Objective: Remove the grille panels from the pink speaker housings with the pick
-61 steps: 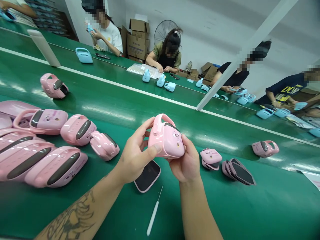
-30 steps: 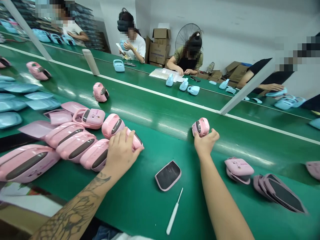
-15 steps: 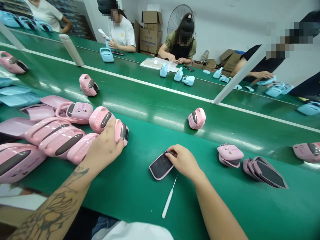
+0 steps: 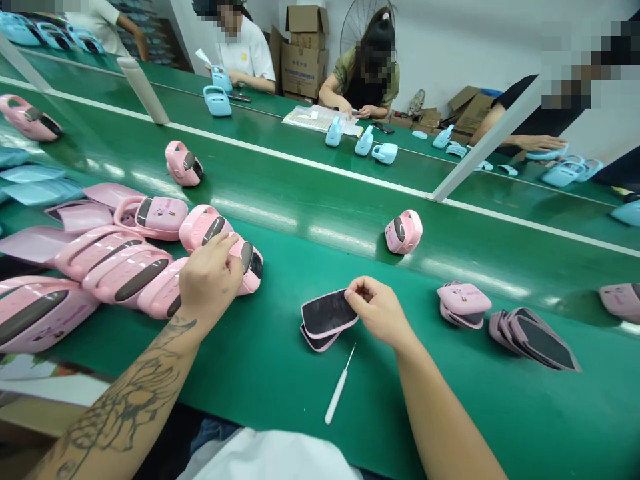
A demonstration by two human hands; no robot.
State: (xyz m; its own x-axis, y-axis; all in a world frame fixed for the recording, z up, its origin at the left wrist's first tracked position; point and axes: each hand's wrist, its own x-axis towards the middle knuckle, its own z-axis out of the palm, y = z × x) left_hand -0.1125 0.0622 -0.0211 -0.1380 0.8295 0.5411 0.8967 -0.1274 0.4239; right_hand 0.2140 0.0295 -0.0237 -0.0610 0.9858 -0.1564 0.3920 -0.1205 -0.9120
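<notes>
Right grip (image 4: 377, 310) pinching dark panel (image 4: 325, 313), pick (image 4: 336, 398) nearby

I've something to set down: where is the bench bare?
It's bare between left forearm and white tool, and in front of the stacked panels at right. Crowded at the left hand: pink cases beside and beyond it.

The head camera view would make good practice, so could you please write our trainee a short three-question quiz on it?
1. Which hand grips the upper flat, dark panel with a pink rim?
2. True or false: the left hand is at a rounded, glossy pink plastic case.
3. Where is the slim tool with a white handle and thin metal tip? A) in the left hand; B) on the smooth green worktop; C) on top of the case.

Key: 1. the right hand; 2. true; 3. B.
</notes>
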